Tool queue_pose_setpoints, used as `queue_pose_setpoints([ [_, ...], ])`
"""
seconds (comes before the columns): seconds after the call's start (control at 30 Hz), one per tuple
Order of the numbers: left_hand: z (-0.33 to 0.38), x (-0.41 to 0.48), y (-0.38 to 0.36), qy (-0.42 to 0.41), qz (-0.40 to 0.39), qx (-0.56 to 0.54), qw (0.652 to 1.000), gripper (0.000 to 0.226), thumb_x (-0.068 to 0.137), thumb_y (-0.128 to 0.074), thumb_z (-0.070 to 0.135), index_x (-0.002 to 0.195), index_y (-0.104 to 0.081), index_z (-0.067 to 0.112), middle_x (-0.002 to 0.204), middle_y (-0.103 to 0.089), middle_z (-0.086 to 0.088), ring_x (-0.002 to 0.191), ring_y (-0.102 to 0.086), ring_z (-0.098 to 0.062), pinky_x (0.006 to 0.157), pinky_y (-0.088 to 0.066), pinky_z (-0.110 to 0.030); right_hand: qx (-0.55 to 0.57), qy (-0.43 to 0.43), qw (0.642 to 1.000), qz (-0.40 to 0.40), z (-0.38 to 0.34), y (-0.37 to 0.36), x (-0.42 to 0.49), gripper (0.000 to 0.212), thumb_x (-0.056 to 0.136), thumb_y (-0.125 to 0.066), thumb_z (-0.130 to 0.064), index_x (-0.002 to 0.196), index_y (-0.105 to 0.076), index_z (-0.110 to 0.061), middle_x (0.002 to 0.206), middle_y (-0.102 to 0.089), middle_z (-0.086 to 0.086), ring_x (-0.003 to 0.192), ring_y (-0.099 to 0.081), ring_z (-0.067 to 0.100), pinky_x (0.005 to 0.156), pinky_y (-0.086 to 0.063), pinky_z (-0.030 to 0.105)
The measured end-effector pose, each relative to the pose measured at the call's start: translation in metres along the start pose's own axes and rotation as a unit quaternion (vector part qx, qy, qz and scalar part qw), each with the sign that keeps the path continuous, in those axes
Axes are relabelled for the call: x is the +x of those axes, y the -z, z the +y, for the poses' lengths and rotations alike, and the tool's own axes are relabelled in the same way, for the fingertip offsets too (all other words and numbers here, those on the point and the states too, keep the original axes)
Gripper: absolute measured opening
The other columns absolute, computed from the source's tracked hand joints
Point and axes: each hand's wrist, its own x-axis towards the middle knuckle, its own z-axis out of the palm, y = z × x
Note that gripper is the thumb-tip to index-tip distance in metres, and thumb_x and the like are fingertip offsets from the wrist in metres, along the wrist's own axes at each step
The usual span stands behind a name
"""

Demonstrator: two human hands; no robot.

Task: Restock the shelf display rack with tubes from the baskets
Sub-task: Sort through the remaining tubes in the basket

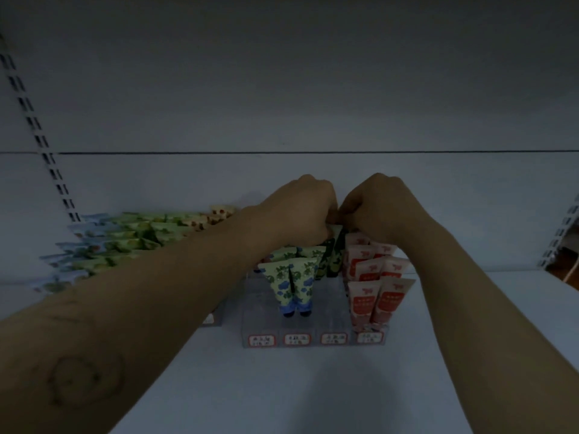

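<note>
Tube (335, 255) seemingly under left grip (300, 214)

Clear rack (313, 332): four lanes, red-edged labels on its front, stands toward the back edge of the white shelf (282, 386). Red tubes (380, 297) fill the right lane, upright, caps down, in pairs. Blue-flower tubes (289, 285) stand cap-down in the second lane from left. Dark green tubes (333, 260) stand upright at the back of the third lane, tops gripped between left hand (300, 211) and right hand (382, 208).
</note>
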Motion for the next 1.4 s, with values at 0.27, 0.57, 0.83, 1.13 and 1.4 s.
queue_pose_setpoints([
  [0.27,0.003,-0.018,-0.014,0.036,0.077,-0.043,0.995,0.017,0.08,-0.066,0.018,0.092,-0.073,0.008,0.085,-0.068,-0.011,0.072,-0.055,-0.016,0.067,-0.053,-0.035,-0.058,0.017,0.998,-0.024,-0.005,-0.003,-0.005,0.015,0.086,-0.064,-0.015,0.096,-0.074,-0.018,0.098,-0.07,0.006,0.078,-0.057,0.014,0.07,-0.046,0.022],
  [0.57,0.001,-0.021,-0.006,0.061,0.064,-0.03,0.996,0.016,0.076,-0.071,0.022,0.09,-0.074,0.016,0.087,-0.069,-0.003,0.077,-0.06,-0.018,0.068,-0.054,-0.032,-0.061,0.0,0.997,-0.047,-0.011,-0.004,-0.01,0.02,0.079,-0.068,-0.017,0.098,-0.073,-0.017,0.099,-0.069,0.007,0.086,-0.062,0.02,0.069,-0.047,0.024],
  [0.83,0.003,-0.01,-0.006,0.076,0.043,-0.018,0.996,0.009,0.075,-0.07,0.012,0.075,-0.068,0.003,0.063,-0.054,-0.003,0.056,-0.05,-0.014,0.056,-0.045,-0.027,-0.088,-0.014,0.995,-0.052,-0.017,-0.007,-0.003,0.033,0.081,-0.066,-0.031,0.106,-0.068,-0.008,0.103,-0.065,0.011,0.082,-0.055,0.02,0.075,-0.051,0.03],
  [1.13,-0.001,-0.003,-0.012,0.081,0.064,-0.021,0.994,0.023,0.077,-0.072,0.019,0.092,-0.069,0.002,0.083,-0.061,-0.009,0.058,-0.041,-0.008,0.067,-0.051,-0.029,-0.102,0.021,0.994,-0.025,-0.02,-0.013,-0.004,0.017,0.086,-0.059,-0.022,0.095,-0.063,-0.009,0.095,-0.058,0.014,0.079,-0.046,0.021,0.069,-0.04,0.028],
  [1.4,0.005,-0.003,-0.011,0.112,0.045,-0.017,0.993,0.019,0.076,-0.071,0.017,0.068,-0.054,0.013,0.072,-0.051,-0.004,0.061,-0.047,-0.014,0.064,-0.047,-0.029,-0.114,0.026,0.993,-0.018,-0.017,-0.015,-0.004,0.007,0.084,-0.059,-0.017,0.085,-0.058,-0.01,0.091,-0.058,0.012,0.075,-0.045,0.02,0.052,-0.031,0.024],
])
